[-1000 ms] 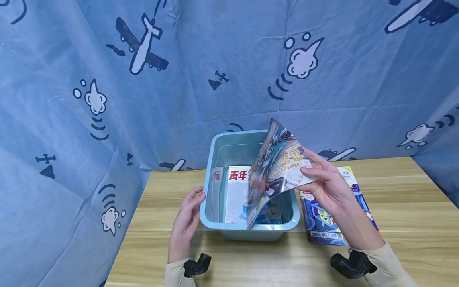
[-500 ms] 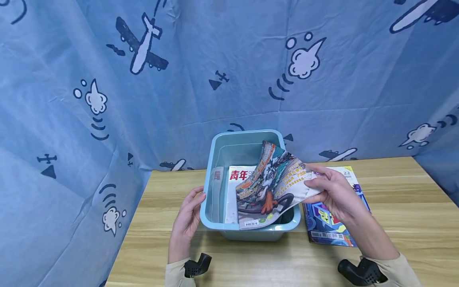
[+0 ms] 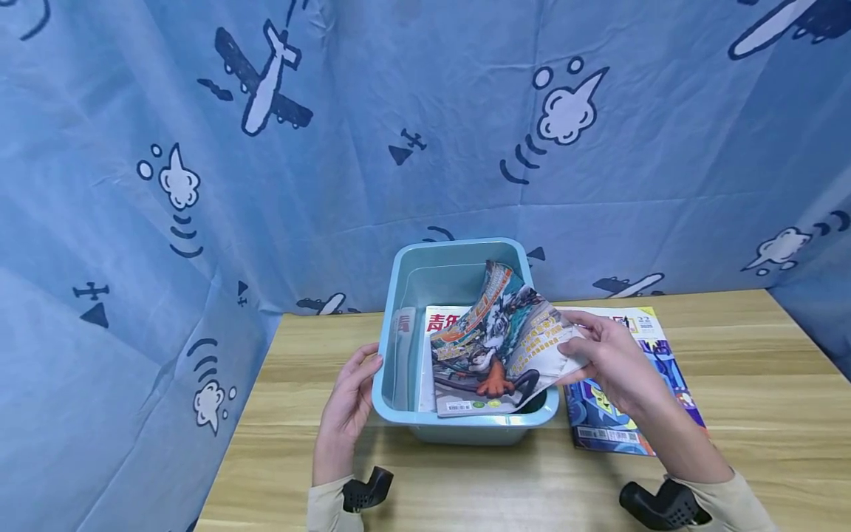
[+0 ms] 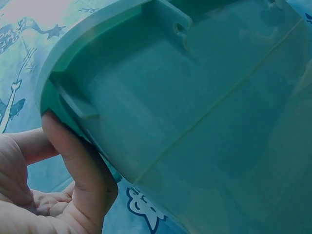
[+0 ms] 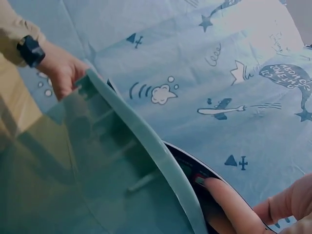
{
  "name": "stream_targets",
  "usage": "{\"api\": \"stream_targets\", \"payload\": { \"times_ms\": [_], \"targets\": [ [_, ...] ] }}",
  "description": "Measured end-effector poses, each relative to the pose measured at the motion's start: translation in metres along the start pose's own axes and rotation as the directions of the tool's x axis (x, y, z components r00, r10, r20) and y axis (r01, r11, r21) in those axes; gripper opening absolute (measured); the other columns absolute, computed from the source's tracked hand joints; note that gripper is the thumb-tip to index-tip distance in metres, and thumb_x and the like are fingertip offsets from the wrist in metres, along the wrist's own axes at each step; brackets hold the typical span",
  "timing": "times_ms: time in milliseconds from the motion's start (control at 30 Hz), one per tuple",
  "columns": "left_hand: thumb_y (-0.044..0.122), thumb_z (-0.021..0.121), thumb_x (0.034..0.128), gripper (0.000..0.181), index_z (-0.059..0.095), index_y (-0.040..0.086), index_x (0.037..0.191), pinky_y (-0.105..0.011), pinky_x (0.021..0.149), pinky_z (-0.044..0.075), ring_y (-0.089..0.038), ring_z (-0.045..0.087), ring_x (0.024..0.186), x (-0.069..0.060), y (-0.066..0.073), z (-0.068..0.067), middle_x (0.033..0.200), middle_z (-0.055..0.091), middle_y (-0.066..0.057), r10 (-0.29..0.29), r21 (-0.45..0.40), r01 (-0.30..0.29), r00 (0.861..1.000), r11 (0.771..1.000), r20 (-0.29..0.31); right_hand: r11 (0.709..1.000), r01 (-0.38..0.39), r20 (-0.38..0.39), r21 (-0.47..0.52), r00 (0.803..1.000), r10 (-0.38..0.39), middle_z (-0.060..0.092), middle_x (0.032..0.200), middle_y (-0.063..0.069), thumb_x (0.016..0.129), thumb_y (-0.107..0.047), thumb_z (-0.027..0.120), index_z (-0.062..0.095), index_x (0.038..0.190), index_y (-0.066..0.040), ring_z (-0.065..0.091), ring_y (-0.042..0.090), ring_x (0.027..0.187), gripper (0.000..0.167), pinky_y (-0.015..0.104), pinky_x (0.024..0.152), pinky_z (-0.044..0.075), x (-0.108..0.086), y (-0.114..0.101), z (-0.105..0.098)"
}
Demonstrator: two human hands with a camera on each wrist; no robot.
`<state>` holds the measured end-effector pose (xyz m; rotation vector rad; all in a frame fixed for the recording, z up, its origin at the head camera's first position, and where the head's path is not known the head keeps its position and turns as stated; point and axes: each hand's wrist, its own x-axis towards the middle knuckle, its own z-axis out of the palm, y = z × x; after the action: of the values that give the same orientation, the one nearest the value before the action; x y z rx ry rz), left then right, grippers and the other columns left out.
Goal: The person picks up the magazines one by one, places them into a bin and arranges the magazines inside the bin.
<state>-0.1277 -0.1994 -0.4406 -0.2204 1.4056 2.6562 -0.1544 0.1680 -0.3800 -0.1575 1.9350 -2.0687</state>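
Note:
A bent magazine (image 3: 495, 347) with a grey and teal cover lies partly inside a light blue plastic bin (image 3: 465, 420). My right hand (image 3: 614, 362) pinches its right edge between thumb and fingers, just over the bin's right rim. Under it, a white magazine with red characters (image 3: 428, 355) rests in the bin, largely covered. My left hand (image 3: 349, 406) grips the bin's left rim; in the left wrist view its curled fingers (image 4: 80, 161) hook under the rim. The right wrist view shows the right fingers (image 5: 229, 200) on the magazine's dark underside, beside the rim.
Right of the bin, colourful magazines (image 3: 608, 421) lie on the wooden table (image 3: 751, 384), partly hidden by my right forearm. A blue cloth (image 3: 346, 148) printed with planes hangs behind and at both sides.
The held magazine has come down from a raised, folded position into the bin, spreading over the white magazine. My right hand has moved slightly right and down; the left hand keeps its place.

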Motion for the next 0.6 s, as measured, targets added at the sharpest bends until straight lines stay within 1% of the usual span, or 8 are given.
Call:
{"api": "stream_targets", "payload": {
  "times_ms": [133, 233, 300, 367, 467, 533, 600],
  "targets": [
    [0.001, 0.051, 0.1056, 0.028, 0.049, -0.001, 0.133, -0.033, 0.094, 0.058, -0.017, 0.074, 0.097, 0.000, -0.001, 0.001, 0.121, 0.064, -0.014, -0.005, 0.004, 0.005, 1.000, 1.000, -0.008, 0.991, 0.015, -0.021, -0.131, 1.000, -0.018, 0.045, 0.136, 0.042, 0.097, 0.008, 0.047, 0.020, 0.154, 0.018, 0.073, 0.022, 0.087, 0.064, 0.043, 0.067, 0.067, -0.003, -0.002, 0.000],
    [0.001, 0.052, 0.1055, 0.028, 0.049, 0.000, 0.133, -0.033, 0.093, 0.059, -0.017, 0.075, 0.097, 0.000, -0.001, 0.002, 0.120, 0.064, -0.013, -0.006, 0.010, 0.006, 1.000, 1.000, -0.006, 0.971, 0.021, -0.028, -0.237, 0.999, -0.029, 0.052, 0.128, 0.039, 0.097, 0.004, 0.052, 0.025, 0.152, 0.018, 0.074, 0.026, 0.080, 0.063, 0.043, 0.064, 0.067, -0.006, -0.005, -0.001],
    [0.001, 0.051, 0.1057, 0.027, 0.049, 0.000, 0.133, -0.032, 0.092, 0.060, -0.017, 0.075, 0.096, 0.001, -0.002, 0.002, 0.119, 0.064, -0.013, -0.005, 0.007, 0.005, 1.000, 1.000, -0.001, 0.960, 0.014, -0.023, -0.280, 0.999, -0.021, 0.058, 0.121, 0.035, 0.099, -0.001, 0.055, 0.029, 0.151, 0.017, 0.074, 0.029, 0.076, 0.062, 0.043, 0.064, 0.067, -0.007, -0.008, -0.003],
    [0.001, 0.050, 0.1059, 0.027, 0.049, 0.000, 0.133, -0.031, 0.091, 0.060, -0.017, 0.075, 0.096, 0.001, -0.001, 0.001, 0.118, 0.064, -0.013, -0.004, 0.003, 0.004, 1.000, 1.000, 0.005, 0.962, 0.003, 0.000, -0.274, 1.000, -0.003, 0.063, 0.115, 0.030, 0.102, -0.007, 0.056, 0.030, 0.151, 0.016, 0.075, 0.031, 0.073, 0.060, 0.044, 0.065, 0.067, -0.008, -0.010, -0.006],
    [0.001, 0.050, 0.1060, 0.026, 0.049, 0.000, 0.132, -0.030, 0.090, 0.060, -0.017, 0.075, 0.095, 0.001, -0.001, 0.001, 0.118, 0.063, -0.013, -0.001, -0.003, 0.001, 1.000, 1.000, 0.011, 0.973, -0.009, 0.043, -0.230, 0.999, 0.020, 0.068, 0.107, 0.023, 0.107, -0.013, 0.053, 0.028, 0.151, 0.018, 0.075, 0.031, 0.071, 0.059, 0.046, 0.066, 0.067, -0.009, -0.011, -0.011],
    [0.001, 0.049, 0.1062, 0.025, 0.049, 0.001, 0.132, -0.030, 0.090, 0.060, -0.016, 0.075, 0.094, 0.001, -0.001, 0.000, 0.117, 0.064, -0.013, 0.001, 0.002, -0.001, 1.000, 1.000, 0.014, 0.979, -0.012, 0.079, -0.204, 0.996, 0.029, 0.070, 0.101, 0.021, 0.109, -0.013, 0.050, 0.024, 0.151, 0.020, 0.075, 0.031, 0.070, 0.059, 0.046, 0.067, 0.067, -0.008, -0.010, -0.014],
    [0.001, 0.050, 0.1061, 0.025, 0.049, 0.001, 0.131, -0.031, 0.090, 0.060, -0.016, 0.075, 0.093, 0.000, -0.001, 0.000, 0.116, 0.064, -0.012, 0.001, 0.007, -0.001, 1.000, 1.000, 0.010, 0.981, -0.010, 0.113, -0.193, 0.993, 0.032, 0.071, 0.098, 0.022, 0.108, -0.010, 0.050, 0.022, 0.150, 0.021, 0.076, 0.031, 0.069, 0.060, 0.047, 0.067, 0.067, -0.008, -0.008, -0.016]
  ]
}}
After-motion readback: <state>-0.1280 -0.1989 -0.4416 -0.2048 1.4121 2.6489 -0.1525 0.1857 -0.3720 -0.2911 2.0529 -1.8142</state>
